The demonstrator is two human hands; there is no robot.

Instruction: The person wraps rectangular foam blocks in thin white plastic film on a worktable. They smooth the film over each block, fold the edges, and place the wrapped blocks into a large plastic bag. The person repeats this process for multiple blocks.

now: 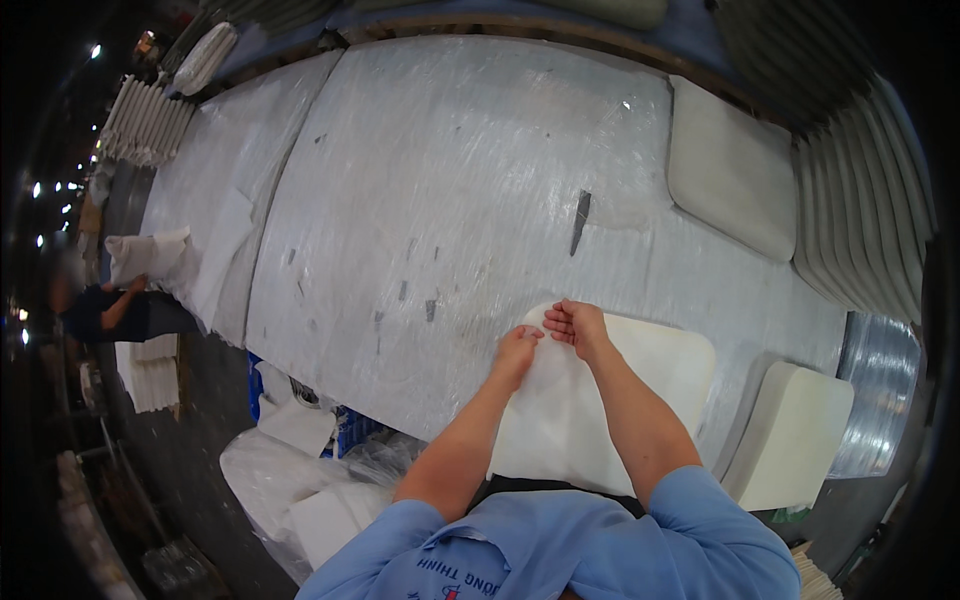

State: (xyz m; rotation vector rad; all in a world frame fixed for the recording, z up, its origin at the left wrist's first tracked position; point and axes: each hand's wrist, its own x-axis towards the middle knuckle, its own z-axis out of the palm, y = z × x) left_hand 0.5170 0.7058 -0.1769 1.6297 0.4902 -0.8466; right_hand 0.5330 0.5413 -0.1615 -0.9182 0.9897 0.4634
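Note:
A white, rounded square cushion or foam pad (pixel 560 420) lies at the table's near edge, right in front of my body. My left hand (pixel 517 354) is closed at its far left corner, thumb and fingers pinching the edge there. Close beside it, my right hand (pixel 577 326) is over the same corner with its fingers curled toward the left hand. Whatever is between the right fingers is too small or hidden to make out. My forearms cover part of the pad.
The table (pixel 430 200) is wrapped in clear plastic with dark tape patches. A grey cushion (pixel 733 165) lies far right, beside a row of stacked cushions (pixel 860 210). Another white pad (pixel 795 430) leans right. Plastic bags (pixel 285 480) sit lower left. A co-worker (pixel 125 310) handles a white piece.

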